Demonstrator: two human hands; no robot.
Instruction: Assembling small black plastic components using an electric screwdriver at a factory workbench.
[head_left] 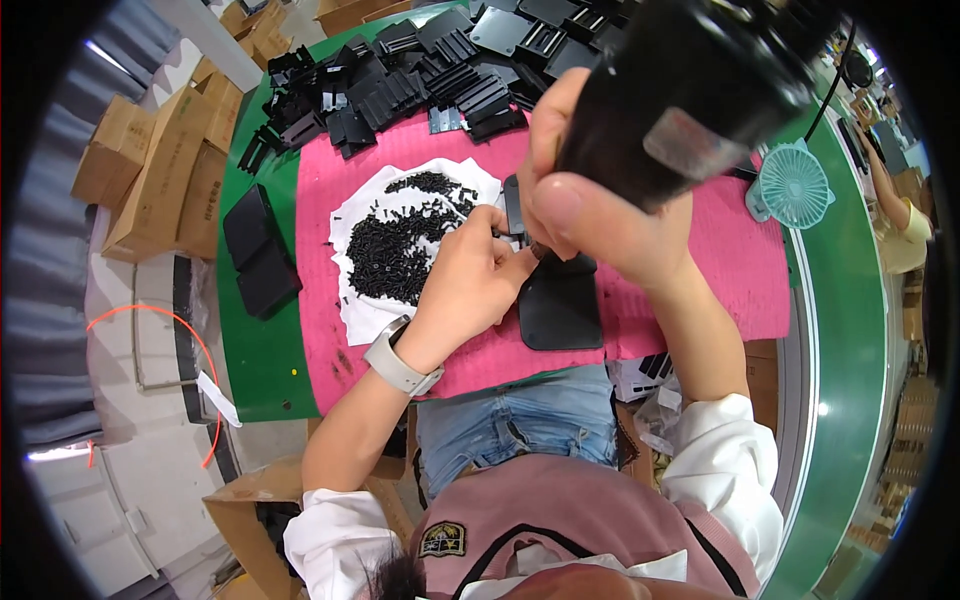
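A large black power screwdriver (690,100) fills the upper right, gripped by my right hand (610,215). Its lower end is hidden behind that hand. My left hand (475,265) is closed, with thumb and fingertips together beside the right hand, over a flat black plate part (560,310). Whatever the left fingertips pinch is too small and covered to make out. Left of my left hand, a heap of small black screws (385,250) lies on a white cloth (365,325). The cloth rests on a pink mat (325,215) on the green table.
Many black plates and brackets (400,80) are piled along the far side. Two black plates (260,250) lie at the left edge of the green table (250,370). A teal fan (793,185) stands at the right. Cardboard boxes (165,180) sit beyond the left edge.
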